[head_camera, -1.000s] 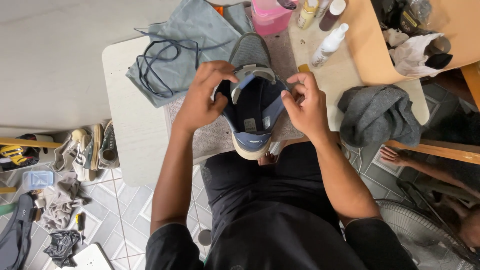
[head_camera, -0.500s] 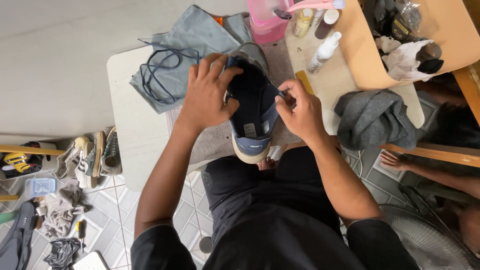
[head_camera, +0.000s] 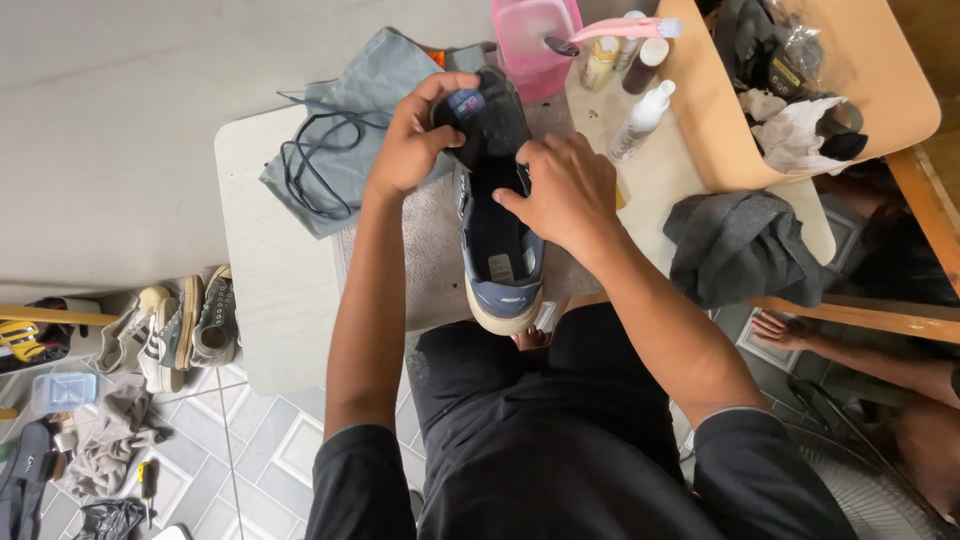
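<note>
A dark blue sneaker (head_camera: 503, 262) with a cream sole lies on the small white table (head_camera: 262, 262), heel toward me. My left hand (head_camera: 412, 140) grips the shoe's black tongue (head_camera: 492, 120) and pulls it up and away. My right hand (head_camera: 566, 192) presses on the shoe's opening, fingers at the right side of the collar. A grey mat (head_camera: 430, 250) lies under the shoe.
A grey-blue cloth (head_camera: 355, 110) with dark laces (head_camera: 315, 170) lies left of the shoe. A pink tub (head_camera: 530, 40), a toothbrush and small bottles (head_camera: 640, 115) stand behind. A grey rag (head_camera: 740, 245) lies right. Shoes (head_camera: 180, 325) and clutter cover the tiled floor. Another person's foot (head_camera: 785, 328) shows at right.
The shoe has been laid flatter and further onto the table. My left hand has moved up to the tongue and pulled it back; my right hand shifted onto the opening.
</note>
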